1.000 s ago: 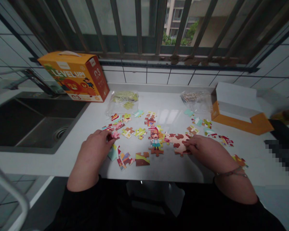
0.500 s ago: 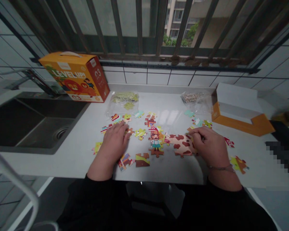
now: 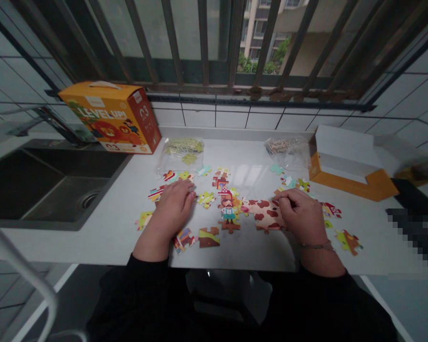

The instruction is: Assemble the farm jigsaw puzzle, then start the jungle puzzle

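Note:
My left hand (image 3: 174, 205) lies palm down with fingers stretched out, over several loose puzzle pieces at the left of the worktop. My right hand (image 3: 301, 214) is closed, fingertips together at the right end of the cow puzzle section (image 3: 267, 214); it covers that end, and the piece in its fingers is mostly hidden. Joined to the cow's left is a section with a figure in a teal skirt (image 3: 228, 213). A green-and-brown piece (image 3: 209, 237) and a purple-toned piece (image 3: 184, 240) lie nearer the front edge. A yellow-green piece (image 3: 206, 199) rests beside my left fingers.
An orange puzzle box (image 3: 110, 118) stands at the back left, next to the dark sink (image 3: 74, 223). Two clear bags, one with green pieces (image 3: 183, 149) and one with brownish pieces (image 3: 283, 146), lie along the back. An open orange-and-white box (image 3: 345, 164) sits at the right.
My right hand has shifted slightly left along the cow's right end, uncovering more of the loose pieces to its right. My left hand stays over the left pieces. The view has shifted a little.

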Motion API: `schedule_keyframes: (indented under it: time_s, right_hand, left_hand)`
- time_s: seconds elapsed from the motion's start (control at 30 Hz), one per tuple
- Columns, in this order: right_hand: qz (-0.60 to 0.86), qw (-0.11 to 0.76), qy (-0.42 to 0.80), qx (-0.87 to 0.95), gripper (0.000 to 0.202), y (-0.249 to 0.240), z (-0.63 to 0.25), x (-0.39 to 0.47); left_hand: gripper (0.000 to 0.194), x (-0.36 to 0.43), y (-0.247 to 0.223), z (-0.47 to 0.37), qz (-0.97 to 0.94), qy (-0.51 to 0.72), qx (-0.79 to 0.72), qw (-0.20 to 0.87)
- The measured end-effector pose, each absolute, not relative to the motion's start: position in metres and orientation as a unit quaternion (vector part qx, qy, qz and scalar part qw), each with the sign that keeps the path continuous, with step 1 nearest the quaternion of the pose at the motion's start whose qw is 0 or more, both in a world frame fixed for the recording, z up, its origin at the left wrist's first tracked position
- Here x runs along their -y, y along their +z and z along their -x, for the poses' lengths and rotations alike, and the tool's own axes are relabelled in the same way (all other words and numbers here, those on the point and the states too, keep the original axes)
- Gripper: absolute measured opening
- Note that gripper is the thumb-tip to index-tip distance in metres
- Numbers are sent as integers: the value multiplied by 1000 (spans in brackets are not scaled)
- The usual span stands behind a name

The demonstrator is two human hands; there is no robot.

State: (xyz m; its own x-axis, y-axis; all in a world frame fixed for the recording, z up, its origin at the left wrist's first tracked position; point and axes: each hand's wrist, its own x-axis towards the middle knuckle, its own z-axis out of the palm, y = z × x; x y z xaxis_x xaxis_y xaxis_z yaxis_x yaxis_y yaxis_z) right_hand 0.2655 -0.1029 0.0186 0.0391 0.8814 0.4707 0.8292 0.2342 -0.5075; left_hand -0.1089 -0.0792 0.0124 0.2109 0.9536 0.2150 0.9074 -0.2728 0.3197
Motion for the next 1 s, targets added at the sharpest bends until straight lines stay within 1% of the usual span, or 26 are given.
schedule_keyframes:
  time_s: [0.13,0.3,0.5,0.67,0.83,0.9,1.0]
  right_hand:
    - [594,409,38,692,26,12,-268,99]
    - [589,429,44,684,25,8,-270,97]
    - [590,436,52,677,25,8,-271,97]
    - [591,444,55,671,25,7,-272,95]
    - [585,448,62,673,26,7,-274,92]
    - [581,452,61,674,26,7,-274,92]
    - [578,458,62,673,26,7,-274,92]
  left_hand:
    - [46,66,1,114,-730,121,-672,12]
    - [38,62,4,114,-752,108,-650,7]
    - [38,42,16,104,-732,80,-676,-23]
    - [46,17,19,94,-695,64,-715,-32]
    - [51,9,18,96,-674,59,-736,-21]
    - [56,9,18,100,-667,63,-742,-6]
    - [71,10,17,108,-675,95,-731,33]
